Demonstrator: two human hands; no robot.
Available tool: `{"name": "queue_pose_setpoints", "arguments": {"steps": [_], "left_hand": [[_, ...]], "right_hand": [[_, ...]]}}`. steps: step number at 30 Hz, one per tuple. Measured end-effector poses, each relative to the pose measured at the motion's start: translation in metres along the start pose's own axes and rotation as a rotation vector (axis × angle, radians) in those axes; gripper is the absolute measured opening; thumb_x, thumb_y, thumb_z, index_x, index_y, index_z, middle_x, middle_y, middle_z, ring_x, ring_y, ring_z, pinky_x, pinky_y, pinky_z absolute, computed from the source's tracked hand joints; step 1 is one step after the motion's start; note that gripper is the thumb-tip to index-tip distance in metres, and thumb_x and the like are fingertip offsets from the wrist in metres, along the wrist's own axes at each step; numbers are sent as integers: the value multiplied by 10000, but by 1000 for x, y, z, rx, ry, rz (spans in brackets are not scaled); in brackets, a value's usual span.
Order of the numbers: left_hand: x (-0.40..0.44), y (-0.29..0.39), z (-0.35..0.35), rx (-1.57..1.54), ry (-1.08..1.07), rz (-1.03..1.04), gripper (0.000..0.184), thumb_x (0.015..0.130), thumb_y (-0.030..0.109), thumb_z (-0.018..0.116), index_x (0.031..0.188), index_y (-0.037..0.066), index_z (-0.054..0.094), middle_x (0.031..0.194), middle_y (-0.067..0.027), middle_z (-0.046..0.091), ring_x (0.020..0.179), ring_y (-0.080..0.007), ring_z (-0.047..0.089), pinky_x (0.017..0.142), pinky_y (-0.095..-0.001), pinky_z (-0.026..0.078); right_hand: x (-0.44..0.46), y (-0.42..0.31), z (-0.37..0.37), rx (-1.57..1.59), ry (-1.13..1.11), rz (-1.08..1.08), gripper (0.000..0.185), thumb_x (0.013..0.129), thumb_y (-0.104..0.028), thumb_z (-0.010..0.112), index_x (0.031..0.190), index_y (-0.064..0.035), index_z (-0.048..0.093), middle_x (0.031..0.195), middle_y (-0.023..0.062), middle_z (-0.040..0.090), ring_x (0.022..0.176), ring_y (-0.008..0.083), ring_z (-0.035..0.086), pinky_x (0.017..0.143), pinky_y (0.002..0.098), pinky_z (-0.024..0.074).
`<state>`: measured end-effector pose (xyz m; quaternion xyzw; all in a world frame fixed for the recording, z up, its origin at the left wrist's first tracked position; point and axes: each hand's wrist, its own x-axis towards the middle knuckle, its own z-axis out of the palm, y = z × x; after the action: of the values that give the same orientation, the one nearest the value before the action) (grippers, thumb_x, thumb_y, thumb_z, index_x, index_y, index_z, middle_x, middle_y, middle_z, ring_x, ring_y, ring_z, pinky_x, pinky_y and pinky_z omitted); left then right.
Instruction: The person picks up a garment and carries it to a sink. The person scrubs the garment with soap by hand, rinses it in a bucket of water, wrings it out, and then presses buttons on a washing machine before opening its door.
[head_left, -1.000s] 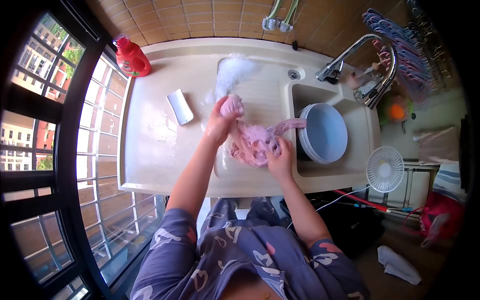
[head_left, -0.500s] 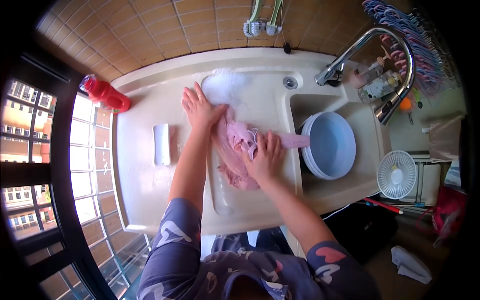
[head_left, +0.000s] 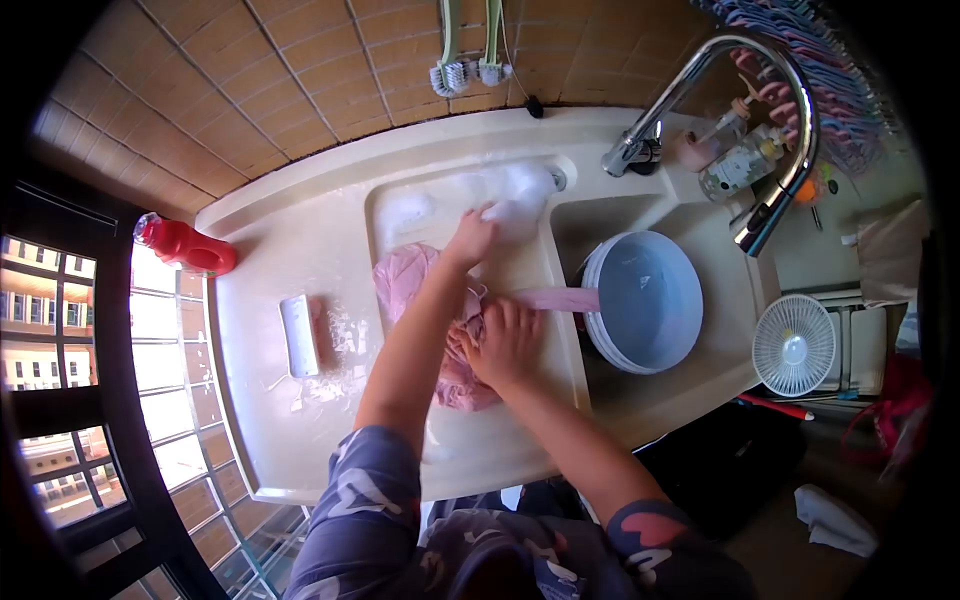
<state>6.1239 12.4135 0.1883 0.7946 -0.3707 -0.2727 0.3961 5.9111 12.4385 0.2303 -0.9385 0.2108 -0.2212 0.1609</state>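
Wet pink cloth (head_left: pixel 403 275) lies bunched on the washboard area of the pale sink counter, and a strip of it stretches right to the rim of the white bucket (head_left: pixel 642 300). My left hand (head_left: pixel 472 238) is at the near edge of white foam (head_left: pixel 520 200), above the cloth; its fingers look closed, and anything in them is hidden by foam. Pressed on the cloth, my right hand (head_left: pixel 508 345) has its fingers apart over the fabric. The bucket stands in the sink basin and looks to hold water.
A white soap dish (head_left: pixel 299 336) sits on the left counter, with a red bottle (head_left: pixel 185 246) behind it. The chrome faucet (head_left: pixel 790 180) arches over the right side near pump bottles (head_left: pixel 740 165). A white fan (head_left: pixel 794 345) stands at the right.
My left hand has moved right from the cloth's upper left to the foam, and its fingers have drawn in. Foam has spread right towards the drain. The view has shifted.
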Motion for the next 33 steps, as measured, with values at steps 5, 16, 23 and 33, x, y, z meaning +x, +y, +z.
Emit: {"name": "queue_pose_setpoints", "arguments": {"steps": [5,16,23,33], "left_hand": [[-129,26,-27,-37,-10,-98,637,804,118,608,1413,24,446,1442,-184,464,1333,-362,438,1067,-410,391],[-202,7,57,507,528,-167,769,884,393,524,1557,184,214,1614,-121,182,1451,-365,227,1115,-621,192],[-177,16,54,364,450,-167,788,834,194,494,1552,91,186,1588,-138,236,1434,-378,240,1136,-567,172],[-163,19,45,513,350,-38,364,843,258,568,1179,118,575,1109,-106,595,1028,-354,531,853,-509,395]], "right_hand": [[51,24,11,224,-215,30,475,725,-311,763,1138,-127,615,1074,89,635,1031,309,587,908,478,393],[-34,-15,2,131,55,-32,286,794,-374,714,843,-130,574,960,110,602,945,351,569,839,510,404],[74,14,62,100,92,-23,352,832,-386,683,1040,-105,641,951,132,624,907,350,599,794,482,451],[22,24,36,573,73,176,214,840,-184,719,777,-34,581,759,177,598,688,369,569,626,421,476]]}}
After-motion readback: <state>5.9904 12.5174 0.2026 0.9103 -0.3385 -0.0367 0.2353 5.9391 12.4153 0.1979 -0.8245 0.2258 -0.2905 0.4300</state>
